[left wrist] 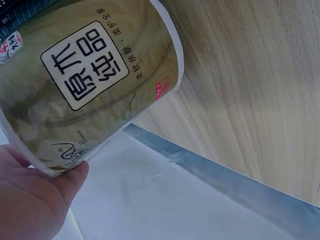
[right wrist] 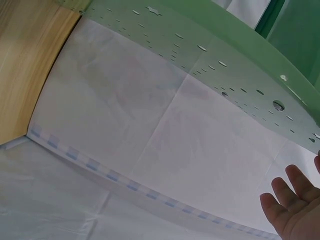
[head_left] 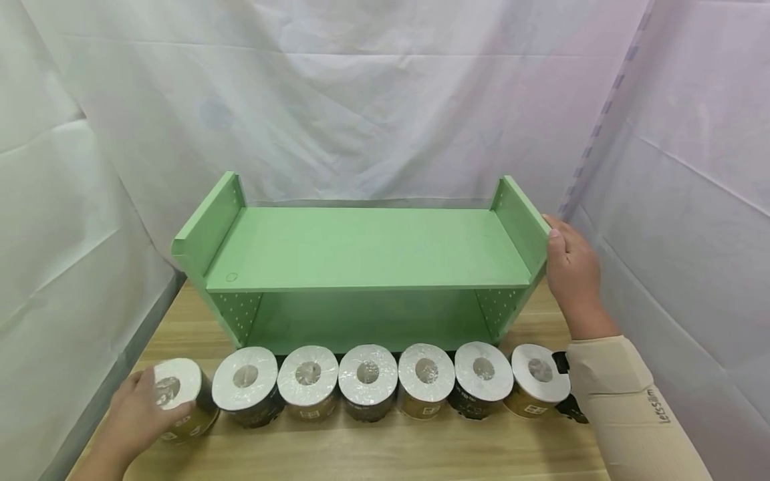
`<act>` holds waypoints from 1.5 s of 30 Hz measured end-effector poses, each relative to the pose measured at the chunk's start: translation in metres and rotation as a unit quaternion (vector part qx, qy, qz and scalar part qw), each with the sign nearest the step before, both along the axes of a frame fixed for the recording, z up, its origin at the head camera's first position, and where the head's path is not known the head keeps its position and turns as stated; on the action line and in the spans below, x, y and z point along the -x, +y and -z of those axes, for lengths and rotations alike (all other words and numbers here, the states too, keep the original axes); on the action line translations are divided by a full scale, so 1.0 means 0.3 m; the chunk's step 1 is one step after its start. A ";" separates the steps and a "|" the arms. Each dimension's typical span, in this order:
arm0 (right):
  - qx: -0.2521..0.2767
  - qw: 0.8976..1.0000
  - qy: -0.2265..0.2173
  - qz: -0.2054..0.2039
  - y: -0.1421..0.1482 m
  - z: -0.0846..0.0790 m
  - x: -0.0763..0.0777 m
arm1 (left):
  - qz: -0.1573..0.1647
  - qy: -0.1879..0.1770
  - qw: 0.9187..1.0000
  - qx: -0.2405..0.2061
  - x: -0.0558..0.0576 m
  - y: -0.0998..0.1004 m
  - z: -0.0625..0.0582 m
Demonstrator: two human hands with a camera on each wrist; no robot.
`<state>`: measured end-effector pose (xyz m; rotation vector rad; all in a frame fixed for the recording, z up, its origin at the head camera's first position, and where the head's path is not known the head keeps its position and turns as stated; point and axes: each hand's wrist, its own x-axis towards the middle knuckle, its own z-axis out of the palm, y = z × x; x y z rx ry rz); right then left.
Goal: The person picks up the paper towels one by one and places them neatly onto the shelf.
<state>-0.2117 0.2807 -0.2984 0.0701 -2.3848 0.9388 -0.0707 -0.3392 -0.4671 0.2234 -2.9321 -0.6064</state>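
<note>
At the left end of a row of toilet paper rolls, my left hand [head_left: 138, 415] grips the end toilet paper roll [head_left: 204, 407] by its top. In the left wrist view, the thumb presses the white rim of this gold-wrapped roll [left wrist: 100, 75]. My right hand [head_left: 574, 267] touches the upper edge of the right side panel of a green two-tier shelf [head_left: 373, 247]. The right wrist view shows its fingers [right wrist: 290, 192] spread loosely beside the perforated panel [right wrist: 200, 55].
Several more toilet paper rolls [head_left: 368, 384] stand upright in a row before the shelf, in alternating dark and gold wrappers. Black objects [head_left: 568, 401] lie by the right forearm. White sheets [head_left: 385, 107] hang behind and at both sides of the wooden table [head_left: 337, 457].
</note>
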 end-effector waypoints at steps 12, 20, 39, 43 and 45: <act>0.004 1.000 -0.001 -0.002 -0.006 -0.002 -0.004 | -0.005 0.034 0.999 0.008 -0.009 -0.007 -0.043; 0.002 1.000 0.002 0.001 -0.006 -0.001 -0.003 | -0.003 0.073 0.997 0.013 -0.010 -0.006 -0.074; 0.006 1.000 -0.008 -0.002 -0.005 0.002 0.007 | -0.024 0.052 0.998 0.002 -0.021 0.007 -0.169; 0.008 1.000 -0.009 -0.002 -0.004 0.003 0.008 | -0.022 0.056 0.998 0.008 -0.023 0.020 -0.194; 0.008 1.000 -0.009 -0.001 -0.003 0.002 0.009 | -0.018 0.063 0.998 0.011 -0.024 0.027 -0.203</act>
